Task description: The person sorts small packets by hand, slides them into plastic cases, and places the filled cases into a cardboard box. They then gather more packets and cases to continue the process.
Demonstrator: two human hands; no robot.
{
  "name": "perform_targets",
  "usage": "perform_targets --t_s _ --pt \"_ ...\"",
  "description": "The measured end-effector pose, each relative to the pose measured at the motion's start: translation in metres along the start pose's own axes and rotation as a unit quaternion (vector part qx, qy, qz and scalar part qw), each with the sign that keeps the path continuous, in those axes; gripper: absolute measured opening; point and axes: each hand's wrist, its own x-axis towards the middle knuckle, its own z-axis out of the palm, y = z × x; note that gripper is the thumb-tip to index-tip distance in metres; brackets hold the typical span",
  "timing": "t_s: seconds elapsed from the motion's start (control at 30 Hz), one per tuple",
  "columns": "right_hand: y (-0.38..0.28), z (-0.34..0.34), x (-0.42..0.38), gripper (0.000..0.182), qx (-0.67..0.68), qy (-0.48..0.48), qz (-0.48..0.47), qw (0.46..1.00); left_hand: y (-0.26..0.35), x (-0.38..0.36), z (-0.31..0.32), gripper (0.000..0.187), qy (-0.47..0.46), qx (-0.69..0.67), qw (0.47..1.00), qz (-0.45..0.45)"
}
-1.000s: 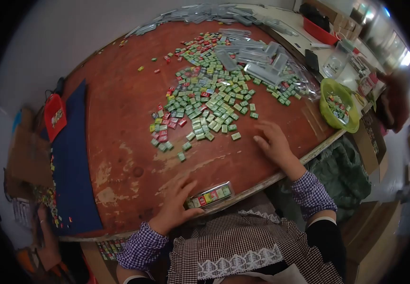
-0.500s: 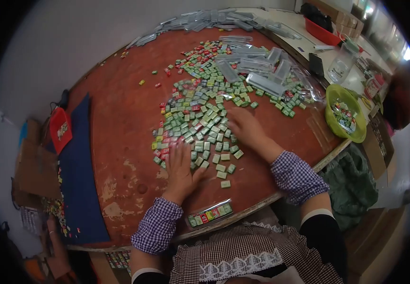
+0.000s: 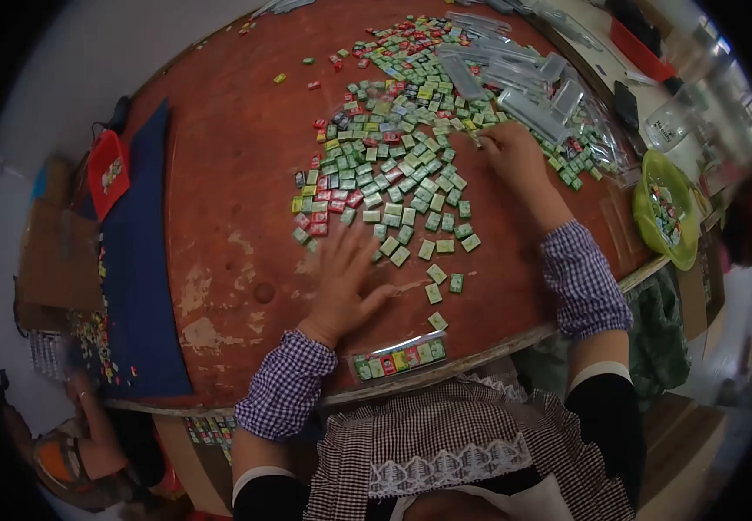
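Candies (image 3: pixel 393 187) are lying spread across the table (image 3: pixel 219 252). I am pressing my left hand (image 3: pixel 344 282) flat, fingers splayed, at the heap's near edge, while my right hand (image 3: pixel 515 161) is pinching at pieces on its far side; whether it grips one, I cannot tell.

Both forearms wear blue-and-white gingham sleeves (image 3: pixel 287 395) with gathered cuffs over black sleeves edged in white. The torso carries a brown checked apron (image 3: pixel 432 438) trimmed with white lace.
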Motion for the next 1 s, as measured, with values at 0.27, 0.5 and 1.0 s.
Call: perform_targets --t_s 0.27,0.5,1.0 --pt "-0.025 -0.070 -0.105 0.012 0.185 -0.022 0.098 0.978 0.034 0.058 0.032 0.057 -0.126 0.038 0.986 0.106" --pt "-0.087 -0.095 -0.136 0.017 0.121 -0.210 -0.176 0.954 -0.001 0.019 -0.004 0.036 0.112 -0.008 0.993 0.025" --pt "-0.074 -0.025 -0.087 0.019 -0.014 -0.193 0.014 0.981 0.056 0.085 0.045 0.017 -0.057 0.059 0.980 0.179"
